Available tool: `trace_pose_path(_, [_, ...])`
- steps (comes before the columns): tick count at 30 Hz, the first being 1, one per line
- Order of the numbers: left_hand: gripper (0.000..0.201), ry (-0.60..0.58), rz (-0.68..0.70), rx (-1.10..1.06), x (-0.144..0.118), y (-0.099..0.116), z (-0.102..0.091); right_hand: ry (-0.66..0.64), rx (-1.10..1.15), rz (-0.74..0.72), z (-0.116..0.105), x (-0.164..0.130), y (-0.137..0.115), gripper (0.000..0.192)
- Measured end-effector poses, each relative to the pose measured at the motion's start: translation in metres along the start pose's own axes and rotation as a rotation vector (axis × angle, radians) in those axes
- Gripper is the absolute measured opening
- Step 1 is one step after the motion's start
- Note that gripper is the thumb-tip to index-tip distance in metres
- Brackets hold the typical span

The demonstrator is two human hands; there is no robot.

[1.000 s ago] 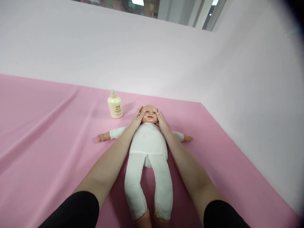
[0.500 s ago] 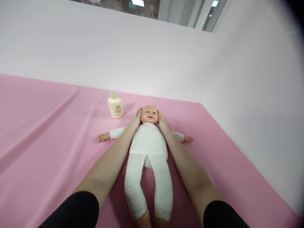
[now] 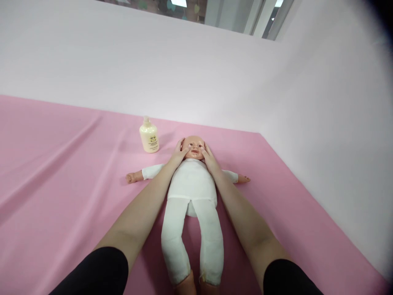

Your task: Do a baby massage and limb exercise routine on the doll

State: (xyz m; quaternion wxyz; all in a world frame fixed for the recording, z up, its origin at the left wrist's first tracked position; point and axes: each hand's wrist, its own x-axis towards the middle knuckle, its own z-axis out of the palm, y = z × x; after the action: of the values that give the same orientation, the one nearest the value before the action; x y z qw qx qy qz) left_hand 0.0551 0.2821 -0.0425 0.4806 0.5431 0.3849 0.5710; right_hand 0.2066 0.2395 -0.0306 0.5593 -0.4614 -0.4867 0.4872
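Observation:
A baby doll [image 3: 192, 182] in a white cloth suit lies on its back, its head away from me and its arms spread out sideways. My left hand [image 3: 179, 154] cups the left side of the doll's head [image 3: 194, 141], thumb resting on the cheek beside the nose. On the other side my right hand [image 3: 210, 157] holds the head in the same way, its thumb on the opposite cheek. The fingers lie along the sides of the head and are partly hidden. Both forearms run alongside the doll's body.
A pale yellow pump bottle [image 3: 149, 137] stands upright beyond the doll's outstretched arm on the left. Pink cloth [image 3: 76, 172] with a few creases covers the surface. White walls [image 3: 184, 73] rise at the back and on the right, with a window [image 3: 227, 16] above.
Both thumbs have moved inward from the sides of the doll's head onto its cheeks. The hands still cup the head, and the doll and bottle stay in place.

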Motion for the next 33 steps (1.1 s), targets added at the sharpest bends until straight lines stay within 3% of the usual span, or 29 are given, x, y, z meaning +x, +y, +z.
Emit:
trace_pose_path(5, [0.085,-0.066,0.039,0.087,-0.0028,0.0003,-0.0026,-0.018,-0.176,-0.028,-0.0041,-0.0009,-0.0013,0.093])
trace_pose_path(9, [0.094,-0.098,0.056,0.132,-0.0052,0.0007,-0.0039,-0.014,-0.196,-0.026,-0.0031,-0.0032,-0.0033,0.094])
trace_pose_path(23, [0.087,-0.09,0.071,0.144,-0.0066,0.0007,-0.0041,-0.012,-0.225,-0.058,-0.005,0.0026,0.0026,0.086])
trace_pose_path(33, [0.082,-0.093,0.075,0.166,-0.0069,0.0024,-0.0034,0.0,-0.279,-0.012,-0.0054,-0.0002,0.0008,0.093])
